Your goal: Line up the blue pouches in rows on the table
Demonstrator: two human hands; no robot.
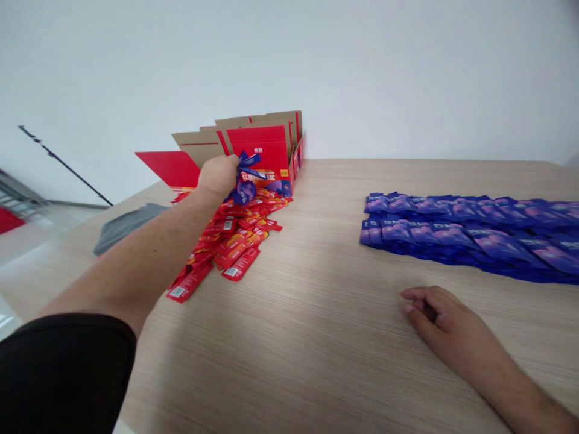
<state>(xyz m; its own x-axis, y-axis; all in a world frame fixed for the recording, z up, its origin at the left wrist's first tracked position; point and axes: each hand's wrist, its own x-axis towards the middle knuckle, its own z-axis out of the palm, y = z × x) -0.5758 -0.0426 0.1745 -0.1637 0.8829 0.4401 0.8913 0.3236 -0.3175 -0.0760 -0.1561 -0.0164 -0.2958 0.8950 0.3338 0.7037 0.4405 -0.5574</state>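
At the far left of the table, my left hand (219, 175) is closed around a few dark blue sachets (245, 191). It holds them just above a loose pile of red sachets (239, 238), in front of an upright red cardboard box (275, 144). My arm covers part of that pile. On the right, my right hand (446, 328) rests on the tabletop with its fingers loosely curled and a small gap between thumb and forefinger; nothing shows in it. Beyond it lie two long overlapping rows of blue-purple sachets (452, 235), apart from the hand.
More open cartons with brown insides (199, 144) stand behind the red box, against the white wall (362, 78). A grey cloth (129, 226) lies at the table's left edge. A thin black pole (67, 166) leans beyond that edge. The wooden table (307, 325) spans the view.
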